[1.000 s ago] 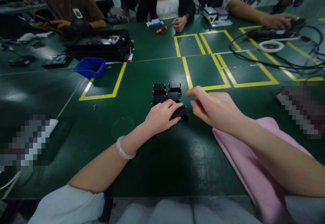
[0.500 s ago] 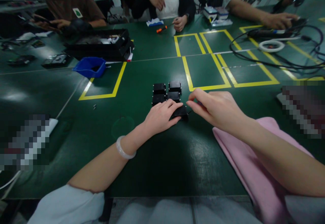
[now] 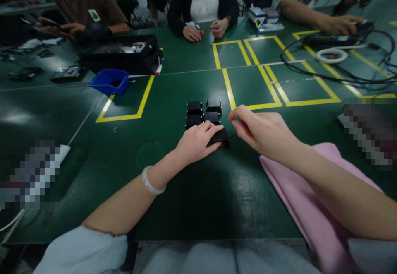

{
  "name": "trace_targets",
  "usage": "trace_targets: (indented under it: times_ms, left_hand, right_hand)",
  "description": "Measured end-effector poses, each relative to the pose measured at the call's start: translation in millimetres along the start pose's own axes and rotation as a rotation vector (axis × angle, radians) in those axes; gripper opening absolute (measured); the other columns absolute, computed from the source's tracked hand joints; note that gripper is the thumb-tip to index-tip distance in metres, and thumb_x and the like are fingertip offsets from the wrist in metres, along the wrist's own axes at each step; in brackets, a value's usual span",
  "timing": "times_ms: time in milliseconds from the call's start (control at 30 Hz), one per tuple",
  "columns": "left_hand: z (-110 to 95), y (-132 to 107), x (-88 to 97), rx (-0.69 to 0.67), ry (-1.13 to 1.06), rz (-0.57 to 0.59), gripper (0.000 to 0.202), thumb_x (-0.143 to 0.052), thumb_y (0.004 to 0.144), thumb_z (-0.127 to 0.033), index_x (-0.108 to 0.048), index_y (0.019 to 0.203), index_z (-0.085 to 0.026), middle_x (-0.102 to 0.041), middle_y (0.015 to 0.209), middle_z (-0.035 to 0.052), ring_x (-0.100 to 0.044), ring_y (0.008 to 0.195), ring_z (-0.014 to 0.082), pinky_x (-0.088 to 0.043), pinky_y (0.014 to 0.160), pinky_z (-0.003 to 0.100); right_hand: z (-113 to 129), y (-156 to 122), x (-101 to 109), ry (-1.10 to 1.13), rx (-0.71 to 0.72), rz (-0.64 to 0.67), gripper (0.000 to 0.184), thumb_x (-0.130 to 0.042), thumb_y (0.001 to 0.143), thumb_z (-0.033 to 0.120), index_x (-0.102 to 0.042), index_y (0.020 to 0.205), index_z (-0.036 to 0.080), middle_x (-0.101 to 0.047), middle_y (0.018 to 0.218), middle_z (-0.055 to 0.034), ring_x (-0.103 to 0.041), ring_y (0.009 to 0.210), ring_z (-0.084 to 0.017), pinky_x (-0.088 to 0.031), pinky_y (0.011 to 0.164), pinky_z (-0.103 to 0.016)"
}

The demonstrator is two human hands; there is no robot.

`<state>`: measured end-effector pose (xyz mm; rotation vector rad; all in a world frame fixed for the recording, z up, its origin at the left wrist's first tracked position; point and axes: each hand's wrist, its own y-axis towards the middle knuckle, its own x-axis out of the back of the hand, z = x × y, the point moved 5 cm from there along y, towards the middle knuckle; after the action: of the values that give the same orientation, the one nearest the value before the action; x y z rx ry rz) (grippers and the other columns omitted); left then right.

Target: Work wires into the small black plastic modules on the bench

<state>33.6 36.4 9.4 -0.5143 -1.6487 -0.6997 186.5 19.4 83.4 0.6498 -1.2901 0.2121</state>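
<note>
Black plastic makes up everything in hand in the head view. The four black blocks (image 3: 204, 113) stand as a tight two-by-two square on the green table (image 3: 186, 207), a little past the middle. A fifth, the near block (image 3: 221, 136), lies just beside that square at its five o'clock corner.

The left hand (image 3: 197, 141), with a white bracelet (image 3: 150, 181) on its wrist, lies palm down with its fingers curled over the near block and pressing it to the table. The right hand (image 3: 263, 131) hovers at three o'clock of the block, thumb and forefinger pinched shut just above the block's far right corner. Something thin may be between them, perhaps a lead from the block, but it is too small to tell.

By my reading, four blocks look finished and set in order. The fifth is the one being worked on and has not yet joined the group. No further loose blocks show near the hands.

A pink cloth (image 3: 297, 199) lies under the right forearm at four o'clock. A blue bin (image 3: 108, 82) and a black tray (image 3: 124, 54) sit toward ten o'clock. Yellow tape (image 3: 231, 92) marks boxes at one o'clock, and cables (image 3: 341, 75) lie at two o'clock. Other people's hands work along the far edge, well apart.
</note>
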Motion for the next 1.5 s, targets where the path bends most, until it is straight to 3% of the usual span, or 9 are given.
trace_targets:
  times_ms: [100, 267, 467, 667, 867, 1067, 1300, 1500]
  left_hand:
    - [-0.2, 0.1, 0.2, -0.001, 0.002, -0.002, 0.044, -0.056, 0.091, -0.038, -0.045, 0.13, -0.023, -0.057, 0.117, 0.006, -0.06, 0.094, 0.0211, -0.047, 0.08, 0.033]
    - [0.1, -0.1, -0.7, -0.001, 0.0, -0.006, 0.043, -0.054, 0.091, -0.039, -0.046, 0.129, -0.022, -0.057, 0.117, 0.006, -0.06, 0.094, 0.0212, -0.047, 0.079, 0.033]
    - [0.3, -0.3, -0.1, 0.004, -0.003, 0.006, 0.043, -0.054, 0.091, -0.039, -0.045, 0.13, -0.023, -0.057, 0.118, 0.006, -0.061, 0.094, 0.021, -0.047, 0.08, 0.033]
    - [-0.2, -0.2, -0.2, 0.002, -0.014, 0.003, 0.042, -0.054, 0.091, -0.039, -0.046, 0.129, -0.022, -0.057, 0.118, 0.0065, -0.06, 0.094, 0.0209, -0.047, 0.08, 0.033]
    - [-0.5, 0.0, 0.5, 0.015, -0.005, 0.01, 0.044, -0.056, 0.091, -0.038, -0.045, 0.131, -0.024, -0.057, 0.118, 0.0062, -0.06, 0.095, 0.0212, -0.047, 0.081, 0.033]
    - [-0.1, -0.3, -0.7, 0.002, -0.002, 0.007, 0.043, -0.054, 0.091, -0.039, -0.046, 0.13, -0.022, -0.057, 0.118, 0.0061, -0.06, 0.094, 0.0212, -0.047, 0.08, 0.033]
    - [-0.1, -0.5, 0.1, 0.009, -0.012, 0.009, 0.043, -0.054, 0.091, -0.039, -0.045, 0.131, -0.023, -0.056, 0.119, 0.0061, -0.06, 0.095, 0.021, -0.047, 0.081, 0.033]
    - [-0.3, -0.2, 0.3, 0.005, -0.006, 0.0, 0.043, -0.054, 0.091, -0.039, -0.046, 0.129, -0.022, -0.057, 0.117, 0.0066, -0.06, 0.093, 0.0209, -0.047, 0.079, 0.033]
  right_hand:
    - [1.3, 0.2, 2.0, 0.025, 0.013, -0.016, 0.023, -0.036, 0.095, 0.027, -0.054, 0.106, 0.017, -0.063, 0.067, 0.0013, -0.054, 0.053, -0.012, -0.027, 0.051, -0.024]
    - [0.8, 0.7, 0.3, -0.006, -0.004, 0.046, 0.03, -0.036, 0.096, 0.039, -0.057, 0.098, 0.017, -0.059, 0.061, 0.001, -0.055, 0.053, -0.013, -0.026, 0.051, -0.024]
    - [1.8, 0.2, 1.6, 0.03, 0.005, 0.031, 0.024, -0.035, 0.095, 0.029, -0.054, 0.106, 0.018, -0.064, 0.07, 0.0005, -0.056, 0.056, -0.012, -0.026, 0.052, -0.024]
    - [0.0, 1.1, 1.5, -0.027, -0.024, 0.061, 0.032, -0.035, 0.096, 0.04, -0.058, 0.097, 0.018, -0.061, 0.061, 0.0001, -0.055, 0.053, -0.013, -0.025, 0.052, -0.025]
    - [-0.5, 0.9, 1.4, -0.013, -0.03, 0.013, 0.026, -0.037, 0.093, 0.027, -0.055, 0.109, 0.018, -0.063, 0.066, 0.0013, -0.054, 0.052, -0.013, -0.025, 0.051, -0.024]
    - [-0.6, 0.9, 1.0, -0.035, -0.023, 0.037, 0.03, -0.036, 0.096, 0.04, -0.057, 0.096, 0.018, -0.06, 0.06, 0.0009, -0.053, 0.052, -0.012, -0.023, 0.052, -0.024]
    - [1.3, 0.9, 1.8, -0.007, 0.002, 0.028, 0.024, -0.036, 0.094, 0.027, -0.054, 0.107, 0.018, -0.063, 0.067, 0.001, -0.055, 0.054, -0.012, -0.024, 0.052, -0.024]
    - [-0.7, 1.7, 0.8, -0.029, -0.031, 0.069, 0.03, -0.036, 0.096, 0.039, -0.057, 0.099, 0.018, -0.06, 0.061, 0.0007, -0.055, 0.053, -0.013, -0.023, 0.052, -0.024]
